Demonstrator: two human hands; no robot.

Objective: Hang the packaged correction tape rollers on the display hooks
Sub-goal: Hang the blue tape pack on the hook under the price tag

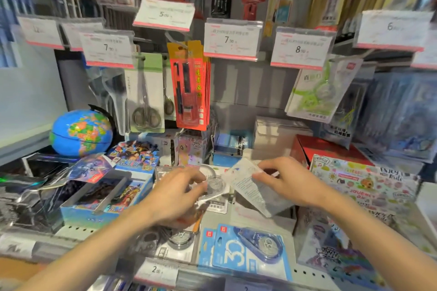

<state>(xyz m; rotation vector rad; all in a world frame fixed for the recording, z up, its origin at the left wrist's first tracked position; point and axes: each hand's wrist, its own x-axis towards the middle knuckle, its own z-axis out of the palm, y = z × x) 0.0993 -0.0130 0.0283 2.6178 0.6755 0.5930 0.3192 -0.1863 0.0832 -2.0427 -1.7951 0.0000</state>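
R hand [287, 183] pinches a white correction-tape pack [250, 186] over the shelf, long axis tilted up-left, L hand [179, 190] grips a clear one [214, 185] beside it; empty hook under 7.90 tag [233, 40] straight above, nearer R.

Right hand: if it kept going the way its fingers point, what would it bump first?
The right hand points left, pinching a white packet. Going on, it would probably meet the clear roller pack under the left hand first, though depth is hard to judge.
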